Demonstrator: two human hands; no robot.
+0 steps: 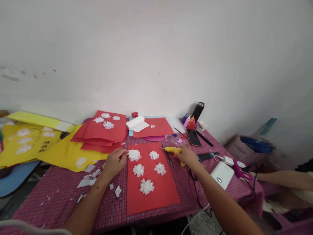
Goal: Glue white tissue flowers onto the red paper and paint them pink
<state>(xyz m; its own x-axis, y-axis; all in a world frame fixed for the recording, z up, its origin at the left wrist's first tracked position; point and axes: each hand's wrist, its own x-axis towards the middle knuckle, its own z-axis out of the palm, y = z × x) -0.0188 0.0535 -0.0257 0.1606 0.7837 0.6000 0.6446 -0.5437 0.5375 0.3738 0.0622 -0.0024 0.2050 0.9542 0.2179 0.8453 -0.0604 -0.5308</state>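
My right hand [188, 157] is wrapped round a yellow hot glue gun [172, 149], its nozzle pointing left over the top right edge of a red paper sheet [161, 197]. At the sheet's top left corner, my left hand [116, 162] pinches the edge of a white paper piece [134, 155], with its fingertips partly hidden. Several ruffled white paper flowers [146, 186] lie on the same sheet below and to the right of that piece. White paper scraps [88, 181] are scattered on the checked tablecloth beside my left forearm.
Red sheets with white flowers [105, 132] and yellow paper [69, 154] are stacked at left. A white roll [135, 122], small paint bottles [190, 122], a black can [198, 110], a phone [193, 137], a white power bank [222, 175] and a purple power strip [241, 170] stand around. Another person's arm [285, 177] shows at right.
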